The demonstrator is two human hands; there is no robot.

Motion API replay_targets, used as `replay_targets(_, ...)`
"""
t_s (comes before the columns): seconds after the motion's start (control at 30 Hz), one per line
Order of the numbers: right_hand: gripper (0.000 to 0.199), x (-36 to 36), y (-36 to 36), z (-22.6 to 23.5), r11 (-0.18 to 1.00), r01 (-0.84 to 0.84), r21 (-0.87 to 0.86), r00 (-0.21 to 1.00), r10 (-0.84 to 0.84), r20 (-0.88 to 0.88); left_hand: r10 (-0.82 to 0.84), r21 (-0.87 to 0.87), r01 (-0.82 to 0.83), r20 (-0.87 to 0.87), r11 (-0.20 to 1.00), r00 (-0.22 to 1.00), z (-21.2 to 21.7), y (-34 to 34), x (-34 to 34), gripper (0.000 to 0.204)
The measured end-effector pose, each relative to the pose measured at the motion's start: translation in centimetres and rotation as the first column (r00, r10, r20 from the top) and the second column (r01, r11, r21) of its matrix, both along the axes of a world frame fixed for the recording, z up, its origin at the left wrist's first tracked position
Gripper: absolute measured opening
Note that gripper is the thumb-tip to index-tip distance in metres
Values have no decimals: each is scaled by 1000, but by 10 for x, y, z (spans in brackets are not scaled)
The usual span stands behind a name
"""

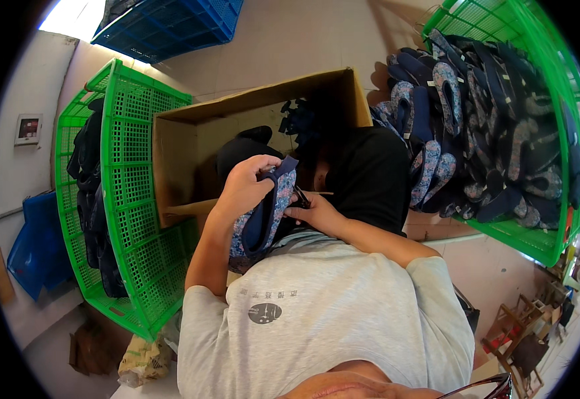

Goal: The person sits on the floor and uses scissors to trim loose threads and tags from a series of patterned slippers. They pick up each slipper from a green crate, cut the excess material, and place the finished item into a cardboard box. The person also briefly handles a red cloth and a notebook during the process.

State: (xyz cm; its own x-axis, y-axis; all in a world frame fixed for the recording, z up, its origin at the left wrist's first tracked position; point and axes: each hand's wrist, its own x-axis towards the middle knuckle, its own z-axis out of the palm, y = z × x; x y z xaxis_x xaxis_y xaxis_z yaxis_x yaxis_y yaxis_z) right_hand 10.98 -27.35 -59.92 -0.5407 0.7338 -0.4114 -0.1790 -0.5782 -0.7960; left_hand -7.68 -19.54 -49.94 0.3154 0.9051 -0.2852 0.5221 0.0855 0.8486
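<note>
My left hand [249, 185] is closed around the edge of a slipper-like shoe [282, 203] with a blue and pink floral outside and a navy lining. A navy flap sticks up past my left fingers, and the opening of the shoe faces up and toward my chest. Against its right edge, my right hand [322, 214] is closed on a small dark tool [299, 197]; it looks like thread snips, though the fingers cover most of it. Both hands are in front of my shirt, above my lap.
Beyond my knees, a cardboard box [169, 156] holds dark scraps [300, 123]. At left stands a green crate [127, 149] with dark items. Many navy and floral shoes [448, 100] overfill the right green crate [546, 254]. Farther off are a blue crate [170, 30] and a wooden rack [516, 332].
</note>
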Motion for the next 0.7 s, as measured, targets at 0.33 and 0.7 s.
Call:
replay_targets(0.33,16,2,4,8,1000,14,9,999,-14,33,-291,8,291,28,957,956,12,12,-9,34)
replay_targets(0.7,22,23,10,8,996,39,-86,998,-36,43,-261,34,264,307,964,915,-15,41,-3,14)
